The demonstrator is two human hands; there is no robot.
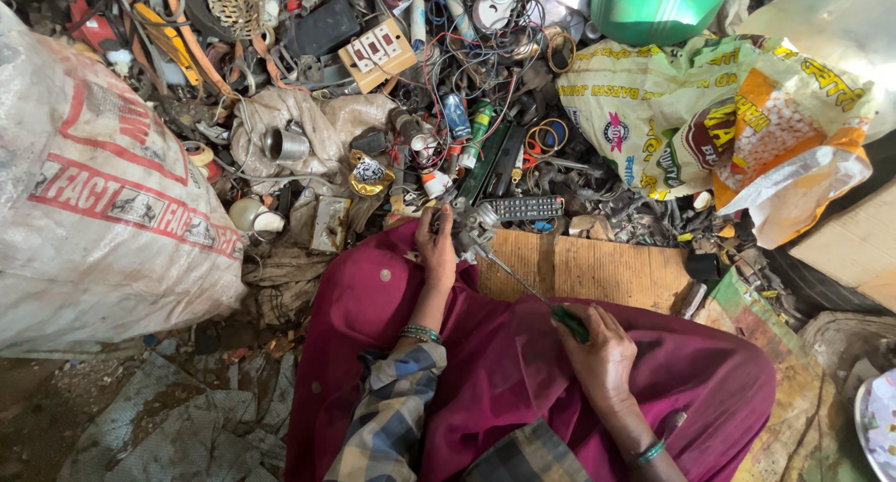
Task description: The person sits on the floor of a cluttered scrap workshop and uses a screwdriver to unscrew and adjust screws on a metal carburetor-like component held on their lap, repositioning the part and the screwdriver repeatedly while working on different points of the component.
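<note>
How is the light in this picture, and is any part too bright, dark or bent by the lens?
Head view: soft daylight, sharp at the centre, where the left hand holds a small metal part and the right hand a green-handled screwdriver. The green container glares. The white sack bows from wide-lens distortion, and the lower corners are dim.

I see my left hand (437, 251) stretched forward above my lap, forearm running straight up from the plaid sleeve, wrist ringed with green bangles. Its fingers are curled closed in a grip, back of the hand toward me, thumb side turned inward. My right hand (597, 351) sits lower and nearer, over my right thigh, wrist bent slightly inward and also bangled. Its fingers are wrapped tight in a fist, knuckles up. The two hands are well apart, left ahead of right.
</note>
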